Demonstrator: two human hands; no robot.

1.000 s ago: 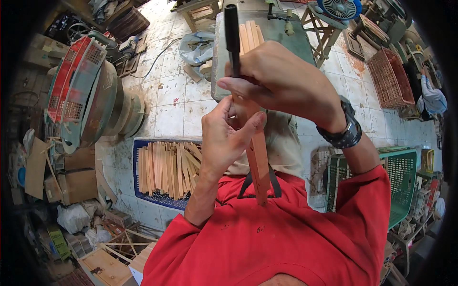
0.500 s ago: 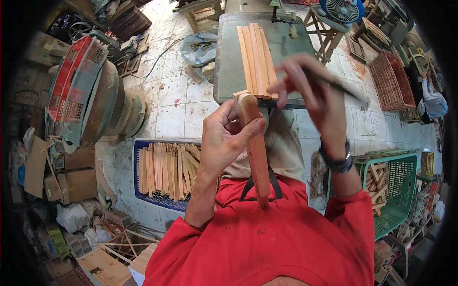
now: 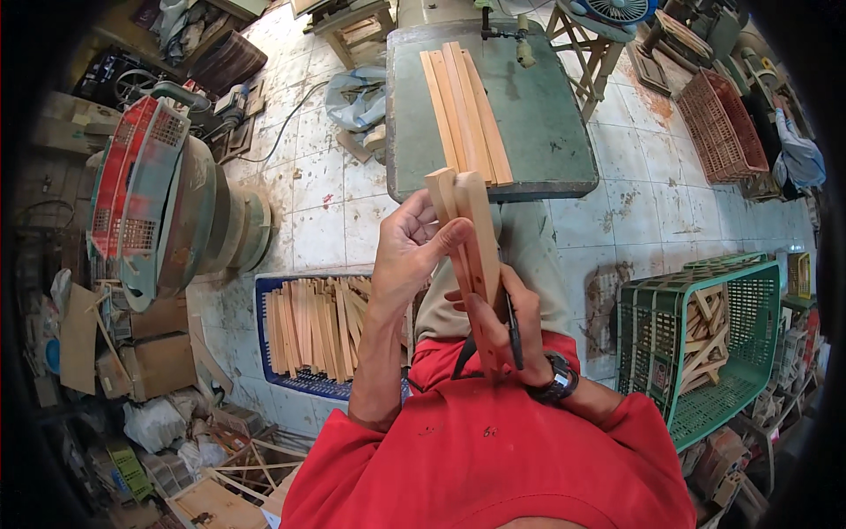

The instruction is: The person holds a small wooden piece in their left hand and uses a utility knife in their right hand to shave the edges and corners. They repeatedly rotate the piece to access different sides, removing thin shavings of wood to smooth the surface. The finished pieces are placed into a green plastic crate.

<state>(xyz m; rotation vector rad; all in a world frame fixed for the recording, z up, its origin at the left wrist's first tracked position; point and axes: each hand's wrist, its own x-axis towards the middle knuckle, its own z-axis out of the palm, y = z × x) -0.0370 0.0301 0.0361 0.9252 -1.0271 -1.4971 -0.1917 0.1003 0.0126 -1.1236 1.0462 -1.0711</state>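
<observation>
In front of my chest, my left hand (image 3: 412, 256) is closed round the upper part of a couple of wooden strips (image 3: 480, 225), its thumb across their face. The strips stand side by side, tilted, with their lower ends by the red shirt. My right hand (image 3: 518, 322) is closed round their lower part from the other side. A slim black tool (image 3: 513, 333), pen-like in shape, also sits in its fingers, pointing down; its exact kind is unclear. Beyond the hands, several more wooden strips (image 3: 458, 106) lie lengthwise on a green-topped table (image 3: 546, 141).
A blue basket (image 3: 264, 331) full of wooden strips stands at left, a green crate (image 3: 740, 388) with wooden pieces at right. Farther off are a red-guarded machine (image 3: 145, 176), a red crate (image 3: 714, 132), a fan (image 3: 612, 9) and a clamp-like fitting (image 3: 507, 35) at the table's far edge.
My right hand has come down from near the table's edge to the strips' lower part, bringing the black tool. The held strips have turned, showing two upper ends side by side.
</observation>
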